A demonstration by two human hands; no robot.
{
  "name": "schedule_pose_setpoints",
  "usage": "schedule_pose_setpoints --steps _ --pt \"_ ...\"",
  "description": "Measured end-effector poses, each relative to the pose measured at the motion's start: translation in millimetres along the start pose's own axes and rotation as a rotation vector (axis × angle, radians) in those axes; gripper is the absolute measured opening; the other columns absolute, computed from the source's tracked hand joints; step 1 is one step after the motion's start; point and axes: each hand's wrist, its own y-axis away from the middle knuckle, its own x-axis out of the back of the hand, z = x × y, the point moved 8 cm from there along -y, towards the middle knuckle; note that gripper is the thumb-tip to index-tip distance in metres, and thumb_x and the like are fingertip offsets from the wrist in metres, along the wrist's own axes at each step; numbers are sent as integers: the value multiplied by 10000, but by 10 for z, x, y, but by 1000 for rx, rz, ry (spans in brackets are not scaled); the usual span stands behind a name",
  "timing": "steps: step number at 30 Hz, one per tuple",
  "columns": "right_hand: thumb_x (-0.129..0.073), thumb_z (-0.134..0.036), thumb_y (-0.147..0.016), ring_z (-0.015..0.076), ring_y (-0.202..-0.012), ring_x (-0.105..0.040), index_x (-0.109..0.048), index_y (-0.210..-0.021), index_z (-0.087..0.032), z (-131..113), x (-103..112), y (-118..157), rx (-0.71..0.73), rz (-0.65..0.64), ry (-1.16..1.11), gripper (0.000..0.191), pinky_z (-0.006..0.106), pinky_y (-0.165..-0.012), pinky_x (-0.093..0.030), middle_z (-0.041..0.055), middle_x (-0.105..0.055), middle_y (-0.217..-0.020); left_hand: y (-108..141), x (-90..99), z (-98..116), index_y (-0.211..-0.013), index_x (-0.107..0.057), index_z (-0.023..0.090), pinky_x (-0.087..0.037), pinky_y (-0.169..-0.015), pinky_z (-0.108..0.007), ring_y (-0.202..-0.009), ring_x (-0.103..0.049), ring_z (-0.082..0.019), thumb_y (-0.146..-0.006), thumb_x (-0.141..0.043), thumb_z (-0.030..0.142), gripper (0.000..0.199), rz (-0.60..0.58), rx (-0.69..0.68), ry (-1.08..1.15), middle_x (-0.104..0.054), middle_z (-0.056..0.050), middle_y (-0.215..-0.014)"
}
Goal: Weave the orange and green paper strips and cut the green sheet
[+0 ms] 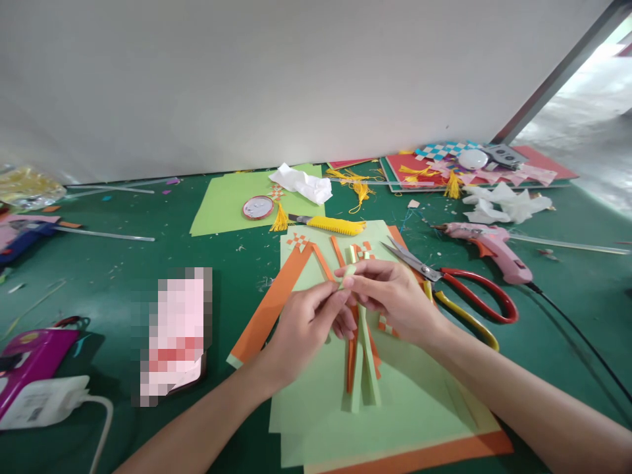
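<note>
My left hand [309,322] and my right hand [390,293] meet above pale green sheets [316,408]. Between their fingertips is a small pale green paper strip [349,272], pinched by both. Beneath them lie loose green strips [369,368] and orange strips [350,372], partly hidden by the hands. A wide orange strip [271,303] slants at the left of the sheets. Small orange and white woven paper pieces [299,241] lie near the top of the stack.
Red-handled scissors [444,276] and a pink glue gun [498,247] lie at the right. A yellow cutter [336,225], a round lid [258,208] and crumpled tissue [303,184] are beyond the hands. A pixelated pink object [178,329] and a white charger [44,401] lie left.
</note>
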Motion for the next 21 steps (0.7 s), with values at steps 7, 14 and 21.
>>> schedule_pose_setpoints --steps 7,14,21 --pt "-739 -372 -754 55 -443 -303 -581 -606 -168 -37 -7 -9 15 14 -2 297 245 -433 -195 -68 -414 -473 -11 -17 -61 -836 -602 158 -491 -596 -241 -609 -624 -133 -986 -430 400 332 -29 35 -35 -650 -22 -685" --pt "-720 -372 -780 49 -419 -265 -542 -597 -169 -23 16 7 13 22 -4 326 253 -440 -167 -76 -389 -432 -4 -64 -41 -791 -570 160 -495 -603 -250 -613 -612 -136 -999 -389 398 364 -69 36 -42 -640 -30 -697" --pt "-742 -392 -747 56 -429 -329 -558 -624 -173 -18 -4 -5 1 26 4 312 235 -427 -197 -71 -425 -456 -4 -70 -25 -775 -552 165 -491 -604 -244 -612 -606 -131 -1008 -365 405 384 -76 22 -43 -634 -24 -693"
